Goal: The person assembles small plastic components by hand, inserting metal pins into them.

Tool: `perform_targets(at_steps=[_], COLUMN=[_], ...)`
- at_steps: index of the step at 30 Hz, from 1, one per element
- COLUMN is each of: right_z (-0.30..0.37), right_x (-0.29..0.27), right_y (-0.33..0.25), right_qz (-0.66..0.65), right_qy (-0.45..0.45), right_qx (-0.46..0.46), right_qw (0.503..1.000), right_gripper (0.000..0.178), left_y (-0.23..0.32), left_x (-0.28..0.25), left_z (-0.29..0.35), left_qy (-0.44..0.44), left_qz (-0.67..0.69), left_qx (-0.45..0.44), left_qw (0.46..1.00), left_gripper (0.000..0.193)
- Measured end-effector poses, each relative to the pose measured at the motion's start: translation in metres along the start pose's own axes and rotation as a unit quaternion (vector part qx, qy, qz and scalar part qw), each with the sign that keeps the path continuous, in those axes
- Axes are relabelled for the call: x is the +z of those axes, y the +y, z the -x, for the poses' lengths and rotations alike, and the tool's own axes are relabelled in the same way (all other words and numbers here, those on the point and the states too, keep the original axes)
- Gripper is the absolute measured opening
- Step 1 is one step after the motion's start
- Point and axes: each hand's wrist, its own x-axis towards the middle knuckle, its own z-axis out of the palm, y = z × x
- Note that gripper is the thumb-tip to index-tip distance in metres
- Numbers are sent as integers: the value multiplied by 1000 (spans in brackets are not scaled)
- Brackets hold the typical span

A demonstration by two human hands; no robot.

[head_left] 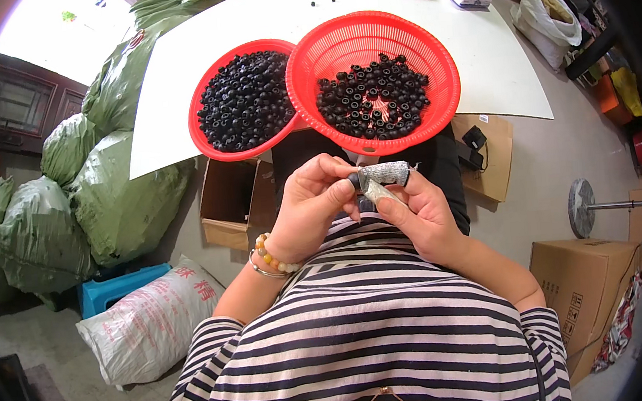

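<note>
Head view, left hand [312,203] pinching black piece [355,180], right hand [429,213] curled alongside, grip unclear

The basket [350,43] stands right of the basin [240,155].

The left hand [308,207] and right hand [429,218] nearly meet, 2 thumbs [338,194] angled inward, left fingers [322,167] bent.

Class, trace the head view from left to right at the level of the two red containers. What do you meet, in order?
Green bags → red basin heaped with black pieces → red perforated basket holding fewer pieces → open white sack.
</note>
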Motion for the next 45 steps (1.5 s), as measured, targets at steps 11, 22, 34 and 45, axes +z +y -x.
perform_targets(at_steps=[11, 22, 34, 45], right_z=[3, 2, 1, -1], right_x=[-4, -2, -5, -7], right_y=[-4, -6, 4, 3], right_qz=[45, 20, 79, -57], right_qy=[-20, -47, -31, 22], right_qx=[17, 2, -16, 22], right_qw=[999, 999, 996, 998], right_gripper=[38, 34, 29, 32], left_y=[-3, -3, -5, -7], left_x=[-3, -3, -8, -4], left_z=[0, 1, 0, -2], left_qy=[-15, -31, -37, -59], left_qz=[83, 96, 156, 139], left_qx=[-75, -113, -175, -177], left_qw=[994, 988, 971, 973], left_gripper=[17, 22, 22, 24])
